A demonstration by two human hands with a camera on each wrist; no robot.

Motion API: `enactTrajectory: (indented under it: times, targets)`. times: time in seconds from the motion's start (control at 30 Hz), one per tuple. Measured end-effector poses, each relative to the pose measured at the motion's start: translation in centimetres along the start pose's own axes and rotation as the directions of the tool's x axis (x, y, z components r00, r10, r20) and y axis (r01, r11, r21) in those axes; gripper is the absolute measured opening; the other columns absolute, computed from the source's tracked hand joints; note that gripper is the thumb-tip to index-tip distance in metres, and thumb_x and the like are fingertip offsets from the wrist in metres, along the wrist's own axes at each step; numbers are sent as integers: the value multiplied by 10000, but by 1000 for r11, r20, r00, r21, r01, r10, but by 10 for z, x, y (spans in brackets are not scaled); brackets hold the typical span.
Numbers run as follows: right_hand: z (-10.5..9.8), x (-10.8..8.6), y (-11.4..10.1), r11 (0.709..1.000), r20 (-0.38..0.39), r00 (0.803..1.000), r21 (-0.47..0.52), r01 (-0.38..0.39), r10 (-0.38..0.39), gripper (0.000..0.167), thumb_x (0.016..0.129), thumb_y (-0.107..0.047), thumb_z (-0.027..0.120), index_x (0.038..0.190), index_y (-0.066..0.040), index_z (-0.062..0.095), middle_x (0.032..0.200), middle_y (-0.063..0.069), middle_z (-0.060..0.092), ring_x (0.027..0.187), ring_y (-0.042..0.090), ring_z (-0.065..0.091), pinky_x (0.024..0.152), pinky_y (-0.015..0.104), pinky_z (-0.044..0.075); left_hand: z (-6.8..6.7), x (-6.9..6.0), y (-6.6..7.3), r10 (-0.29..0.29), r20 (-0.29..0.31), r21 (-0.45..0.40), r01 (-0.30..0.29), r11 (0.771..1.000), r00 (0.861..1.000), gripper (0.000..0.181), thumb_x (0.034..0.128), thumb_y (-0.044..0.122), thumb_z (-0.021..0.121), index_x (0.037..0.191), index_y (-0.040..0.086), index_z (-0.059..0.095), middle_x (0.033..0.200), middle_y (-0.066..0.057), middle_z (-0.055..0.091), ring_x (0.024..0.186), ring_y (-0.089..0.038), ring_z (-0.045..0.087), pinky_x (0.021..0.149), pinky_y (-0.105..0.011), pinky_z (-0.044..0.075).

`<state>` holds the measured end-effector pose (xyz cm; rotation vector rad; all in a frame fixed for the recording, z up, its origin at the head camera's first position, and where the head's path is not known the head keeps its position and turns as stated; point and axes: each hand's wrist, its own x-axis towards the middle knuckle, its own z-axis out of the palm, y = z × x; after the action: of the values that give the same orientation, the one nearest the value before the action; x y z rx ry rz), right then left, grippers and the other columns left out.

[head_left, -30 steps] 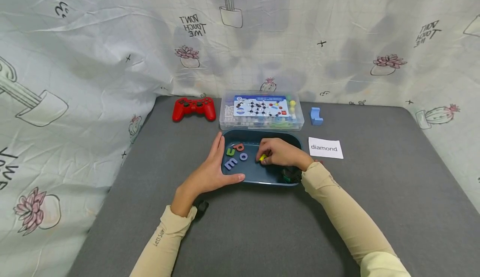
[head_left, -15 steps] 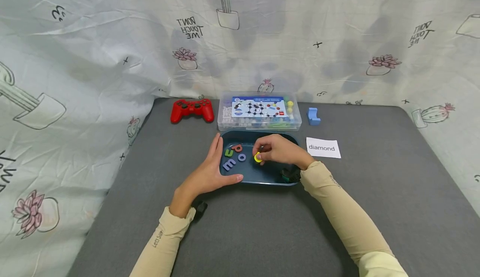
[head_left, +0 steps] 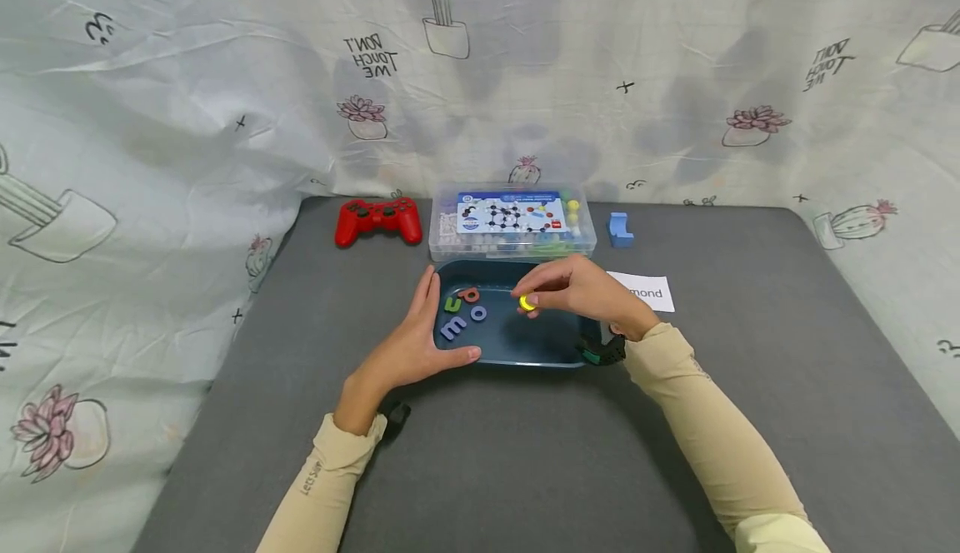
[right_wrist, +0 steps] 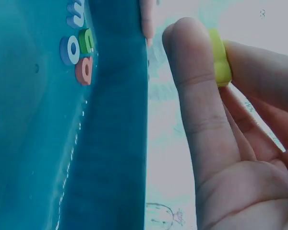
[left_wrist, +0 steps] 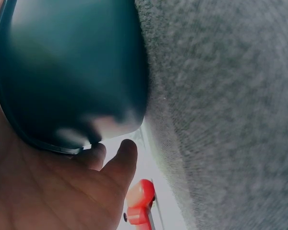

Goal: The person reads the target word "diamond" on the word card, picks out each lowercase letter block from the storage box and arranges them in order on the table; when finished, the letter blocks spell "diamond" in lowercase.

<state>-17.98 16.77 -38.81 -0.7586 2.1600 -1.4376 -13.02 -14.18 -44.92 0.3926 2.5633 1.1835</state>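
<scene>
My right hand [head_left: 581, 291] pinches a small yellow letter [head_left: 527, 302] between thumb and fingers, held above the dark teal tray [head_left: 540, 361]. In the right wrist view the fingers partly cover the yellow letter [right_wrist: 222, 60], so which letter it is cannot be told. My left hand [head_left: 405, 349] rests against the tray's left end, fingers straight along the side and thumb at the front rim. Inside the tray's left part lie a purple m [head_left: 453, 328], a purple o [head_left: 478, 313], a green letter [head_left: 452, 305] and an orange-red letter [head_left: 469, 295].
Behind the tray stands a clear plastic case [head_left: 512, 245] of molecular model parts. A red game controller [head_left: 378, 221] lies to its left, a blue piece [head_left: 620, 231] to its right. My right hand partly covers a printed card [head_left: 656, 292]. A patterned cloth [head_left: 517, 62] hangs behind.
My right hand has lifted the yellow letter from the tray floor and moved slightly right, now covering part of the card. My left hand stays at the tray.
</scene>
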Motion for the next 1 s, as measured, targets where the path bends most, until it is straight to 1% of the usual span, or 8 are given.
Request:
enactTrajectory:
  times: [0.23,0.33,0.4,0.47,0.53,0.67,0.87,1.0]
  targets:
    - [-10,-23,7,1000,-64,998,-26,9,-10,312,995,-79,770,1306,-59,767,1329,136,670,1033,280,731,885,331,608,0,1,0,-5,-1,11,5,1000,1000,1300,869,560,830,1729,189,-72,1768,55,-209,1624,-337,61,1200,-655,295]
    - [-14,-33,11,1000,-92,996,-20,-14,12,318,1004,-64,754,1321,-49,755,1364,119,624,963,327,714,630,267,561,1,0,-1,-1,-1,9,1,1000,1000,1302,869,569,828,1728,192,-74,1765,65,-214,1622,-332,66,1208,-654,280]
    - [-16,-40,13,999,-110,994,-19,-28,26,316,1011,-66,744,1326,-44,749,1359,119,612,816,349,679,483,294,452,0,0,-2,1,0,7,-1,1000,1000,1307,867,584,826,1727,191,-76,1762,72,-219,1621,-331,70,1212,-655,271]
    - [-19,-47,15,999,-125,992,-31,-38,34,321,1015,-62,736,1335,-29,739,1351,121,600,699,393,608,415,350,358,0,0,-2,4,1,7,-4,1000,1000,1314,863,601,822,1726,188,-78,1760,74,-221,1621,-333,73,1215,-656,265]
    - [-22,-53,18,998,-136,990,-53,-42,35,324,1020,-59,727,1341,-19,731,1337,129,599,623,413,543,422,393,399,0,0,-2,7,2,6,-7,1000,1000,1318,860,612,819,1726,185,-77,1761,72,-220,1620,-338,78,1214,-659,265]
    - [-27,-64,24,997,-151,988,-63,-46,36,337,1034,-59,709,1368,-16,711,1332,131,594,660,482,546,481,407,458,1,-1,-3,12,-1,2,-12,1000,1000,1311,866,597,821,1726,183,-77,1762,69,-216,1618,-336,77,1216,-656,263]
    - [-32,-80,31,997,-192,981,-65,-43,30,365,1038,-40,695,1395,30,673,1348,152,591,796,490,633,621,426,559,2,-1,-4,16,-8,6,-16,1000,1000,1304,871,570,828,1726,181,-78,1763,68,-213,1620,-333,73,1211,-655,272]
    - [-34,-88,36,997,-232,972,-53,-50,37,344,1034,-12,691,1375,24,667,1285,164,681,912,488,686,705,433,590,1,0,-4,20,-8,9,-20,1000,1000,1312,868,583,827,1726,179,-81,1765,62,-212,1623,-332,63,1210,-653,275]
